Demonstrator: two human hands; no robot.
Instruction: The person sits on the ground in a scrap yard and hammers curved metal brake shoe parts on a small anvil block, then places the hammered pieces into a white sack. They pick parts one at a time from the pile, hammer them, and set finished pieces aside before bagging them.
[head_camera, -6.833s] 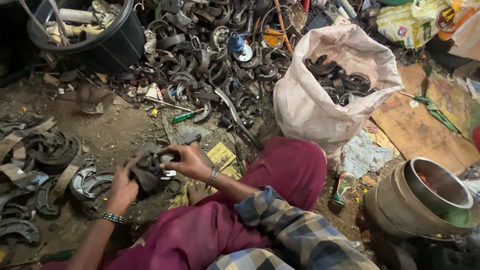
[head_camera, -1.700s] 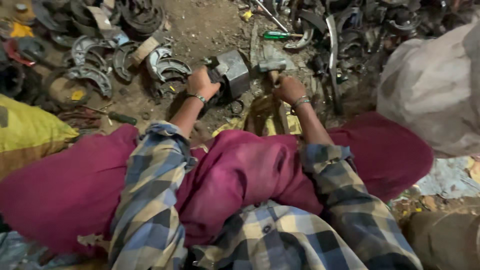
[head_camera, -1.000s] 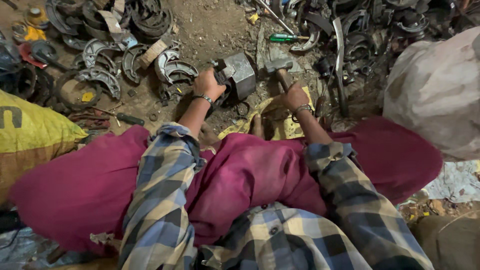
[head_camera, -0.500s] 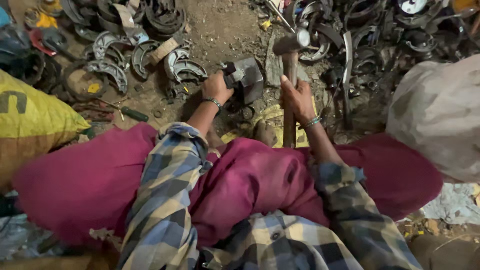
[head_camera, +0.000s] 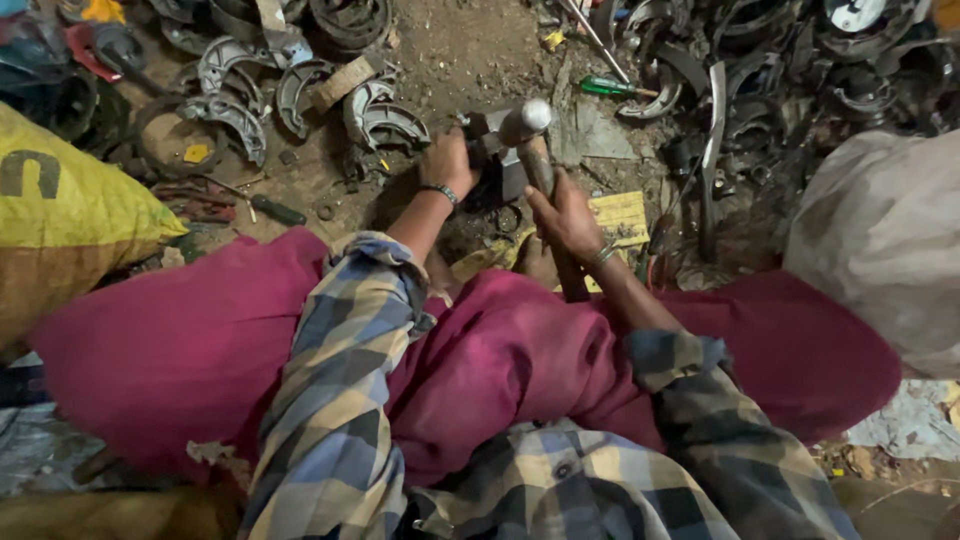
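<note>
I sit on dirt ground in magenta trousers and a checked shirt. My left hand (head_camera: 447, 162) grips a grey metal block-shaped part (head_camera: 497, 160) standing on the ground in front of my knees. My right hand (head_camera: 566, 214) is closed around the wooden handle of a hammer (head_camera: 527, 130). The hammer's steel head is raised just above the metal part, tilted toward me. Both wrists wear bracelets.
Curved brake shoes (head_camera: 385, 112) and other dark scrap lie scattered ahead and to the upper right. A green-handled screwdriver (head_camera: 610, 88) lies beyond the part. A yellow sack (head_camera: 70, 210) is at my left, a white sack (head_camera: 885, 235) at my right.
The hammer has swung up and toward me in my right hand. My left hand has kept hold of the metal part. The view has drifted slightly.
</note>
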